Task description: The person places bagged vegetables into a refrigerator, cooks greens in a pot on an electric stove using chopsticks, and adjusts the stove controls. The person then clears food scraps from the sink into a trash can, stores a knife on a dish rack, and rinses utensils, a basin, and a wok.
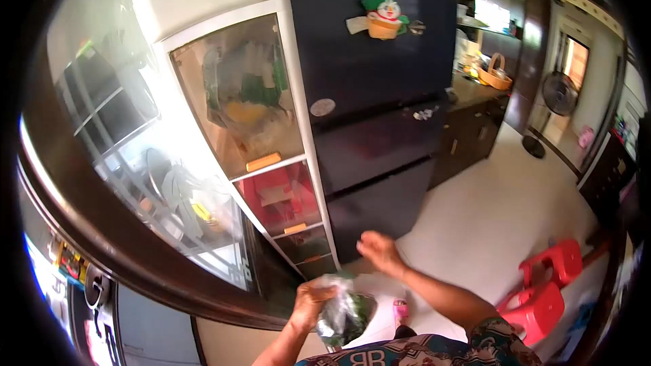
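My left hand (312, 301) is closed around the top of a clear plastic bag (344, 315) with dark green contents, perhaps leafy greens. The bag hangs low in front of my body. My right hand (381, 252) is held out at about the same height, a little to the right, with its fingers curled in. Nothing shows in it, and it looks apart from the bag. Just beyond it stands the dark refrigerator (380, 135), its doors and drawers closed. Left of the refrigerator is a white-framed cabinet (293, 81) with see-through doors and filled shelves.
Red plastic stools (536, 308) stand at the lower right. A dark sliding-door frame (135, 251) curves along the left. Farther back are a counter with a wicker basket (496, 80) and a standing fan (560, 93). A pink slipper (401, 308) is on my foot.
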Demonstrator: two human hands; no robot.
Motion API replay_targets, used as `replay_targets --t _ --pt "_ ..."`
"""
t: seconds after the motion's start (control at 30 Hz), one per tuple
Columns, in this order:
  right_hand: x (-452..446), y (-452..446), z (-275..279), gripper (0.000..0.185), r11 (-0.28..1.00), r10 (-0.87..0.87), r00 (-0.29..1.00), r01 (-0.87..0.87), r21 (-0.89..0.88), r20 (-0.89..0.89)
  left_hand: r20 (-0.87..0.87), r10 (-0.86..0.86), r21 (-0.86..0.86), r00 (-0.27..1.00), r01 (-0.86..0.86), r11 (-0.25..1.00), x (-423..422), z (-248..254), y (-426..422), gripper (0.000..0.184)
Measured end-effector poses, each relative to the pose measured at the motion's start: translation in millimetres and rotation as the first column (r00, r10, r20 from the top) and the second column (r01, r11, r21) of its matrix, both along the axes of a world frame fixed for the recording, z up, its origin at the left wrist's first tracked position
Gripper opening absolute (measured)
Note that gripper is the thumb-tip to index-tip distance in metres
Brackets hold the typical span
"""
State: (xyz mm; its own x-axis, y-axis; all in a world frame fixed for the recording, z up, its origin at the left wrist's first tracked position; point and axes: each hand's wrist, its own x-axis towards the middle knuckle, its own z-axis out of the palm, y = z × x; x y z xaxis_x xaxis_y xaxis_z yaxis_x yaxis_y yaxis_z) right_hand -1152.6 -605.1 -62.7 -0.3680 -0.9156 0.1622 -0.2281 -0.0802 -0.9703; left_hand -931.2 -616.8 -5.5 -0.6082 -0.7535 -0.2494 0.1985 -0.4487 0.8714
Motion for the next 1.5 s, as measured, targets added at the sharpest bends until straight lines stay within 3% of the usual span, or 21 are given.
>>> replay_targets --t 0.03,0.07,0.17,0.23,0.3,0.37,0.4,0.43,0.5,0.53,0.57,0.67,0.87,1.03,1.17,1.23,1.3,1.33,1.37,1.43,1.5 --pt "-27 -34 27 0.025 0.996 0.06 0.961 -0.076 0.049 0.271 0.031 0.092 0.022 0.995 -0.093 0.995 -1 -4 -10 0.016" --pt "-56 -68 53 0.024 0.996 0.068 0.909 -0.089 0.031 0.411 0.027 0.204 0.029 0.979 -0.204 0.978 -7 2 -14 0.017" --pt "-119 -165 104 0.031 0.978 0.204 0.71 -0.123 -0.167 0.674 0.046 0.469 0.089 0.882 -0.471 0.878 -26 -5 -19 0.015" --pt "-136 -214 125 0.036 0.974 0.223 0.645 -0.116 -0.195 0.731 0.036 0.552 0.21 0.833 -0.546 0.811 -39 -8 -15 0.013" --pt "-139 -243 144 0.043 0.968 0.251 0.606 -0.172 -0.184 0.755 -0.016 0.587 0.218 0.809 -0.57 0.792 -50 -5 -10 0.022" --pt "-132 -261 151 0.05 0.952 0.298 0.356 -0.184 -0.246 0.886 -0.084 0.603 0.19 0.794 -0.581 0.791 -65 14 3 0.021" --pt "-128 -270 147 0.054 0.923 0.365 0.278 -0.232 -0.307 0.888 -0.047 0.565 0.029 0.824 -0.564 0.825 -63 13 10 0.018" --pt "-125 -277 143 0.054 0.918 0.373 0.269 -0.249 -0.31 0.888 -0.089 0.588 -0.022 0.804 -0.592 0.806 -70 12 21 0.049" --pt "-112 -280 144 0.047 0.884 0.394 0.12 -0.321 -0.34 0.911 -0.093 0.599 0.153 0.796 -0.583 0.798 -76 8 29 0.045" --pt "-107 -283 142 0.038 0.864 0.452 0.111 -0.301 -0.404 0.885 -0.152 0.602 0.232 0.784 -0.564 0.792 -85 14 38 0.044" --pt "-107 -284 142 0.038 0.861 0.454 0.109 -0.308 -0.404 0.884 -0.203 0.543 0.255 0.815 -0.491 0.833 -81 -4 45 0.045" --pt "-104 -281 144 0.028 0.877 0.431 0.16 -0.307 -0.37 0.888 -0.163 0.545 0.277 0.822 -0.493 0.825 -90 4 59 0.048" --pt "-94 -245 146 0.027 0.928 0.368 0.456 -0.232 -0.291 0.81 -0.161 0.435 0.26 0.886 -0.387 0.884 -74 3 58 0.046" --pt "-112 -157 134 0.031 0.886 0.459 0.478 -0.309 -0.345 0.749 -0.054 0.306 0.138 0.95 -0.297 0.945 -55 0 55 0.042" --pt "-154 -66 119 0.038 0.718 0.683 0.331 -0.47 -0.514 0.651 0.059 0.232 0.0 0.971 -0.232 0.973 -46 -9 52 0.04" --pt "-174 -15 111 0.04 0.909 0.417 0.519 -0.224 -0.352 0.747 0.011 0.24 -0.062 0.971 -0.239 0.969 -46 -1 50 0.036" --pt "-195 26 110 0.042 0.967 0.182 0.627 0.023 -0.252 0.757 -0.129 0.26 -0.118 0.957 -0.275 0.954 -47 17 47 0.028" --pt "-216 49 100 0.042 0.951 0.232 0.594 0.028 -0.308 0.771 -0.021 0.226 0.033 0.974 -0.226 0.974 -52 32 35 0.025" --pt "-233 70 94 0.042 0.945 0.219 0.578 0.076 -0.319 0.786 -0.056 0.23 0.124 0.972 -0.222 0.967 -57 51 29 0.024" --pt "-257 111 94 0.042 0.933 0.134 0.555 0.209 -0.294 0.821 -0.09 0.288 0.068 0.953 -0.282 0.957 -73 30 9 0.025" --pt "-303 140 89 0.04 0.919 0.32 0.63 -0.024 -0.394 0.708 -0.09 0.304 0.034 0.948 -0.302 0.953 -83 40 -10 0.03"
